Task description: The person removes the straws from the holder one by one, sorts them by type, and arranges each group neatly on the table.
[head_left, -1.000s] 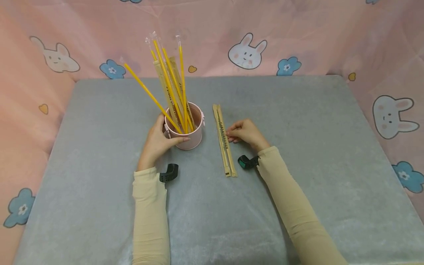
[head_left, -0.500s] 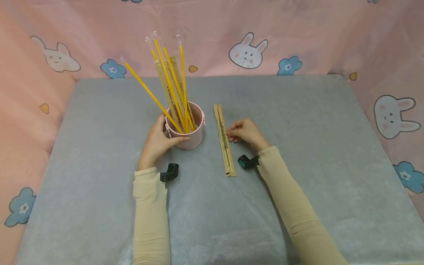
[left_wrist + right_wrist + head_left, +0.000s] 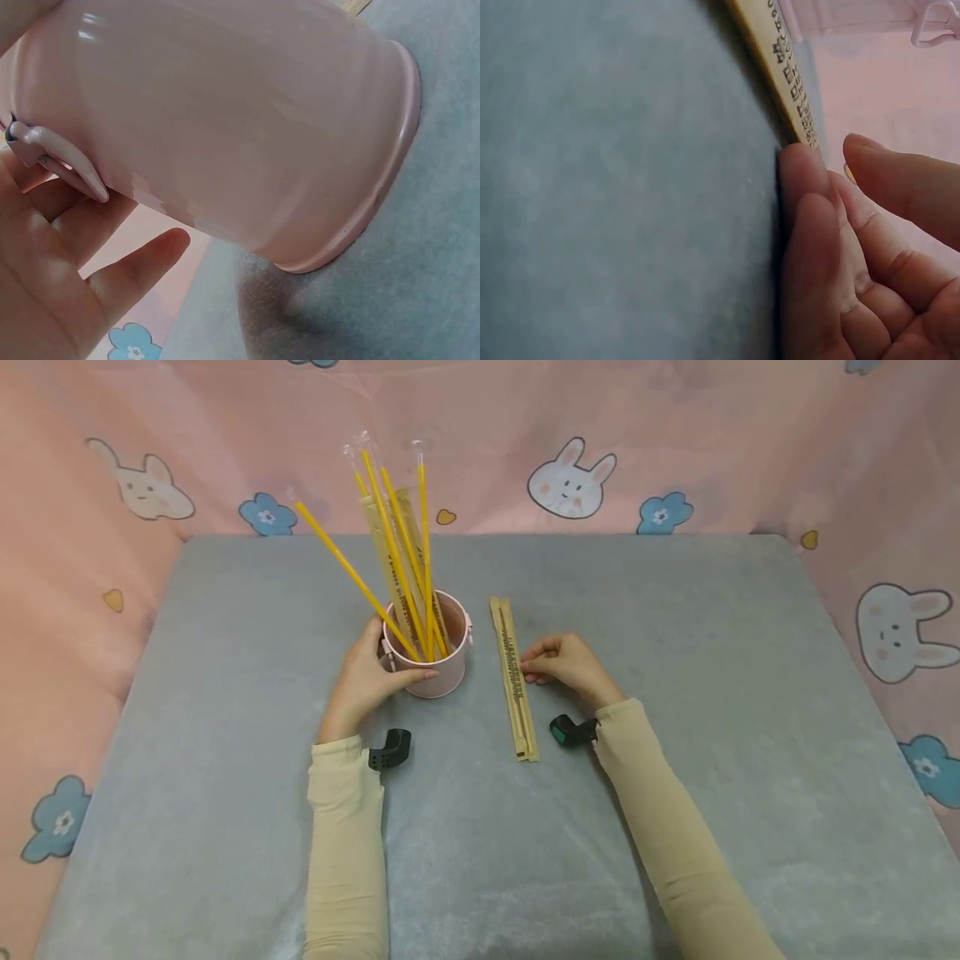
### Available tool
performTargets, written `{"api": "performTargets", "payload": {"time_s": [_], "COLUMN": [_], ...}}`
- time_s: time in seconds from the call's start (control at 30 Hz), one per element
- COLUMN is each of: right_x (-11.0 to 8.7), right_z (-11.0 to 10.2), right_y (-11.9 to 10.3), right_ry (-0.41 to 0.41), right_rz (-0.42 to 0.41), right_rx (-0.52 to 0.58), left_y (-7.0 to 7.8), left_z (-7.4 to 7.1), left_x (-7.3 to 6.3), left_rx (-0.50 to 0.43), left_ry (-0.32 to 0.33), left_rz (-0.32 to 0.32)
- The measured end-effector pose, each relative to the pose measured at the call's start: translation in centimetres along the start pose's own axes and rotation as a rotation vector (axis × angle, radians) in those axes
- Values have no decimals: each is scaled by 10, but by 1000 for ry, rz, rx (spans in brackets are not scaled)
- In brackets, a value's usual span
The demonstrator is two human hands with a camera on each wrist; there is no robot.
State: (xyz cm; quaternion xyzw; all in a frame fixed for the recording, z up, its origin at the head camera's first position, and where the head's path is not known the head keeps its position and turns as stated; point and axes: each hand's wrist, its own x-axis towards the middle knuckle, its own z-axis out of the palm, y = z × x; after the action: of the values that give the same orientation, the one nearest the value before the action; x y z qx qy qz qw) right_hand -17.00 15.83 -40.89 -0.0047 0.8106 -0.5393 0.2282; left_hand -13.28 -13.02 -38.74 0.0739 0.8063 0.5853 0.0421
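My left hand [image 3: 367, 681] holds a pale pink bucket [image 3: 438, 678] from its left side, thumb across the front and the other fingers behind. Several yellow straws [image 3: 337, 556] in clear wrappers stand in it, among slim brown paper sleeves [image 3: 384, 543]. To the bucket's right, two slim printed paper sleeves [image 3: 514, 689] lie side by side on the table. My right hand [image 3: 566, 664] has its fingertips at their right edge. In the right wrist view, the fingers [image 3: 810, 225] meet the sleeve's edge [image 3: 780, 82], with the thumb apart from them. The left wrist view shows the bucket's wall [image 3: 217, 127] and its handle [image 3: 67, 154].
A grey cloth [image 3: 465, 843] covers the table. Behind it and at both sides hangs a pink curtain [image 3: 480, 460] with rabbits and blue flowers. Each wrist carries a small black camera, the left one [image 3: 392, 748] near the bucket and the right one [image 3: 572, 731] beside the sleeves.
The right of the two paper sleeves has shifted against the left one, closing the gap between their lower ends. My left hand keeps its hold on the bucket. The whole head view has shifted slightly.
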Motion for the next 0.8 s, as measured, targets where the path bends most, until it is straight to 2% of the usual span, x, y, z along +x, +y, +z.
{"api": "performTargets", "payload": {"time_s": [0.2, 0.43, 0.8], "right_x": [-3, -6, -4], "right_z": [-3, -5, 3], "right_y": [-3, -12, -50], "right_ry": [-11, 8, 45], "right_rz": [-21, -56, -197], "right_rx": [-36, -18, 80], "left_y": [1, -1, -2], "left_z": [-1, -1, -1], "left_x": [0, 1, 2], "left_rx": [3, -6, 7], "left_ry": [0, -1, 1], "left_rz": [2, -6, -4]}}
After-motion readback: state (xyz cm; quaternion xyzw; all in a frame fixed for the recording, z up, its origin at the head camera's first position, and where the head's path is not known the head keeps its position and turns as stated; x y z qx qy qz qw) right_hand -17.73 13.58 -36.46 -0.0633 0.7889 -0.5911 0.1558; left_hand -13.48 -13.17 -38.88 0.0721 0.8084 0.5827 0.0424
